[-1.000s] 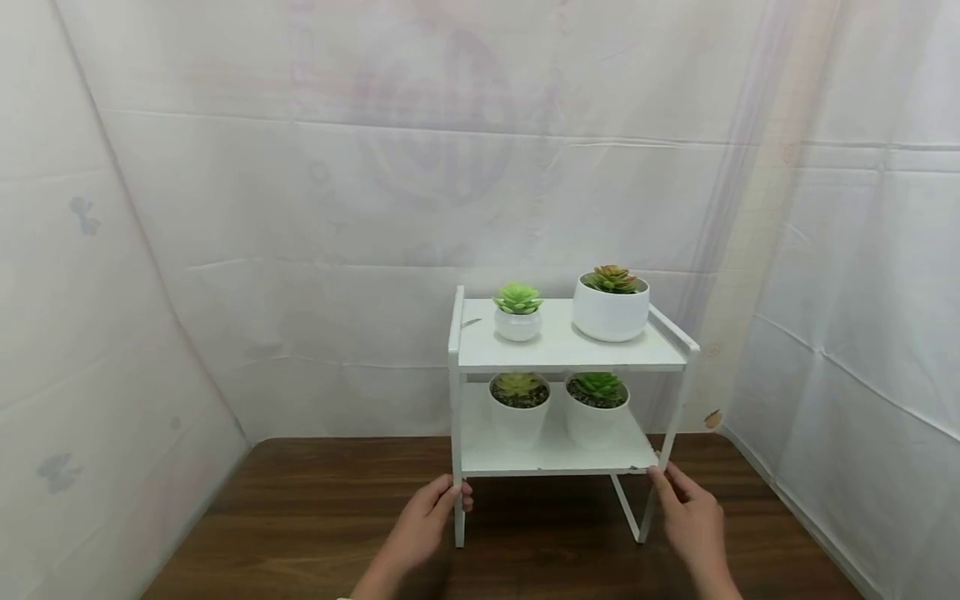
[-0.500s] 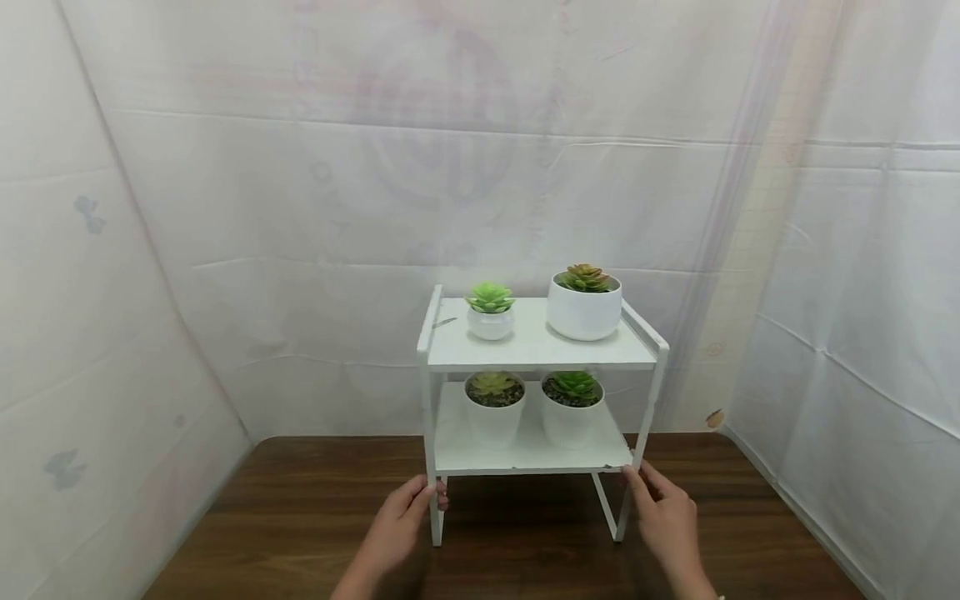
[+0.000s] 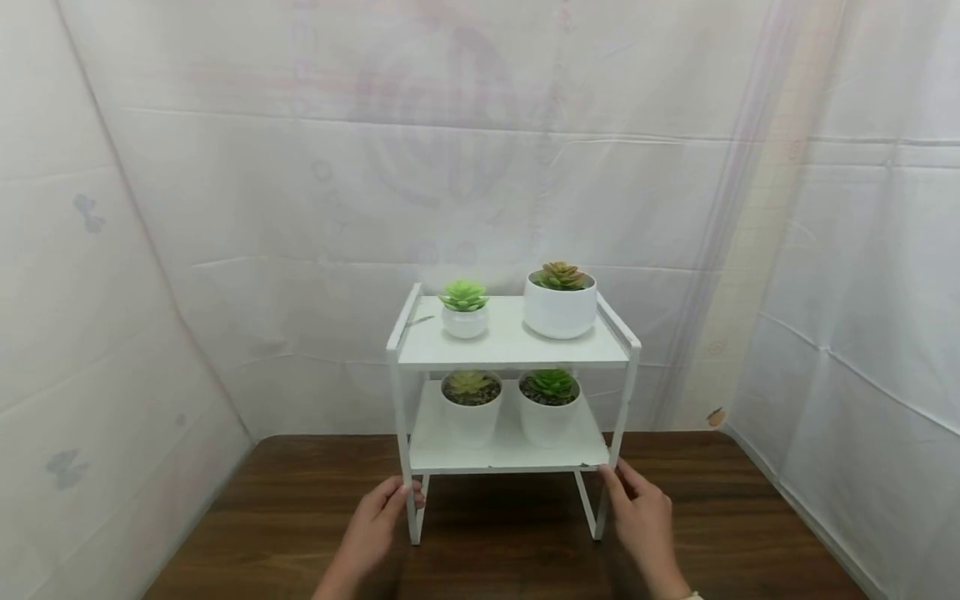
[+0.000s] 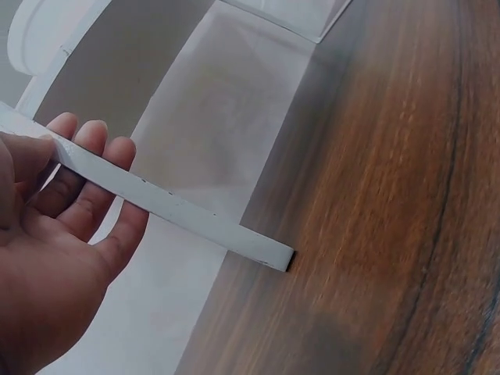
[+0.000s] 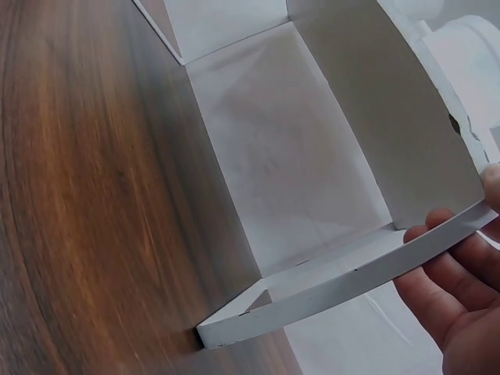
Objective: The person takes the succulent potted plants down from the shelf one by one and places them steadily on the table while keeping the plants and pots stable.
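A white two-tier shelf (image 3: 510,354) stands between my hands. My left hand (image 3: 377,515) grips its front left leg below the lower board, and in the left wrist view the fingers (image 4: 92,134) curl round that leg (image 4: 176,205). My right hand (image 3: 642,515) holds the front right leg (image 5: 344,289) just under the board's corner. On top sit a small white pot with a bright green succulent (image 3: 463,296) and a wider white bowl (image 3: 560,310) with a reddish-green succulent. Two white pots with succulents, a left pot (image 3: 470,417) and a right pot (image 3: 549,417), stand on the lower board, partly hidden by the upper one.
The dark brown wooden table (image 3: 300,508) lies under the shelf. White cloth hangs as a back wall (image 3: 337,208), a left wall (image 3: 82,333) and a right wall (image 3: 862,317) around it.
The shelf, with its potted succulents, has moved steadily to the left across the table. Both my hands have moved along with it, keeping hold of its front legs.
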`<state>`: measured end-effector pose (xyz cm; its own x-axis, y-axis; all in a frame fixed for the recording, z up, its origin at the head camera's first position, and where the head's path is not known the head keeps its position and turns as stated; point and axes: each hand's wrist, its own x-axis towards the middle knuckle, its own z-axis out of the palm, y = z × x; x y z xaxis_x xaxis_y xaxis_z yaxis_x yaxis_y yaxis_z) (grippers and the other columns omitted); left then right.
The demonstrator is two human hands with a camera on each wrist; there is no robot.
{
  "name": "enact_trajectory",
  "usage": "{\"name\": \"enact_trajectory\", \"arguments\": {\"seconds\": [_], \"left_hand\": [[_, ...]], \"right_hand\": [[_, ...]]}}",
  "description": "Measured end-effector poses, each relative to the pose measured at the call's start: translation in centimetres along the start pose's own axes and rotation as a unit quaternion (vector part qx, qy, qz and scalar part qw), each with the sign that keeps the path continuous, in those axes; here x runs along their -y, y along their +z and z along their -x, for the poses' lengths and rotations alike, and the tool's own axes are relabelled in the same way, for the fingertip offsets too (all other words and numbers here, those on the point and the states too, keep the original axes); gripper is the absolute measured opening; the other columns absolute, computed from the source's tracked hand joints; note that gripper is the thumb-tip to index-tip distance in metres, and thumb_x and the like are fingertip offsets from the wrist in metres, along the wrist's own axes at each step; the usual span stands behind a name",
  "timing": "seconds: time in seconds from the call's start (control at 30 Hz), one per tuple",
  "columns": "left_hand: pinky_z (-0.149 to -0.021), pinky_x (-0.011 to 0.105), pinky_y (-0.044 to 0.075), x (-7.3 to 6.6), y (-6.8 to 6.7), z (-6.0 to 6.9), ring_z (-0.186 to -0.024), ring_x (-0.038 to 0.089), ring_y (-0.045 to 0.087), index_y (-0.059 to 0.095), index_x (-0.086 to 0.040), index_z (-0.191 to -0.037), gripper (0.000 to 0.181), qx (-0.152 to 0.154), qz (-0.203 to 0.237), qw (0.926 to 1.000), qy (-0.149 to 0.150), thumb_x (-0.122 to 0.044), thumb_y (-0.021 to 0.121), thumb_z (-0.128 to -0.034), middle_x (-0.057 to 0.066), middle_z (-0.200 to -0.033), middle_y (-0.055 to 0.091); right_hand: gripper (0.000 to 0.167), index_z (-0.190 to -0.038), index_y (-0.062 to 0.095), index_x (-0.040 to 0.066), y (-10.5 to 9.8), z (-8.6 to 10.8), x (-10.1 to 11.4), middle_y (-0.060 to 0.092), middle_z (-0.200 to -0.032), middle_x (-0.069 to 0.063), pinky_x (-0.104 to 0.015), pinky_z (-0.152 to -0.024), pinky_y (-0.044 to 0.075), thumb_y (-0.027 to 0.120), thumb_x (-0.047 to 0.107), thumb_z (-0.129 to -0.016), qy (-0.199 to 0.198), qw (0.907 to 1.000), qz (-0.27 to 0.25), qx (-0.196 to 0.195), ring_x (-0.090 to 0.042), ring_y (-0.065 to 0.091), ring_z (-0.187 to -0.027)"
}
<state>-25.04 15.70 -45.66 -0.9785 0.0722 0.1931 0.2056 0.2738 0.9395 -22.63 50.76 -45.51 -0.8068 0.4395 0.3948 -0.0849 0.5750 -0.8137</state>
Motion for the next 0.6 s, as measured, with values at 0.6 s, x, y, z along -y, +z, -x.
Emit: {"name": "enact_trajectory", "arguments": {"seconds": [0.6], "left_hand": [[-0.096, 0.044, 0.051, -0.16, 0.61, 0.28, -0.106, 0.026, 0.065, 0.061, 0.003, -0.117, 0.028, -0.04, -0.005, 0.9977, -0.055, -0.015, 0.043, -0.1044, 0.016, -0.108, 0.069]], "right_hand": [[0.045, -0.121, 0.069, 0.009, 0.22, -0.33, -0.74, 0.075, -0.078, -0.001, -0.021, -0.057, 0.045, 0.064, 0.043, -0.092, -0.013, 0.9999, -0.003, 0.007, -0.007, 0.059, -0.066]]}}
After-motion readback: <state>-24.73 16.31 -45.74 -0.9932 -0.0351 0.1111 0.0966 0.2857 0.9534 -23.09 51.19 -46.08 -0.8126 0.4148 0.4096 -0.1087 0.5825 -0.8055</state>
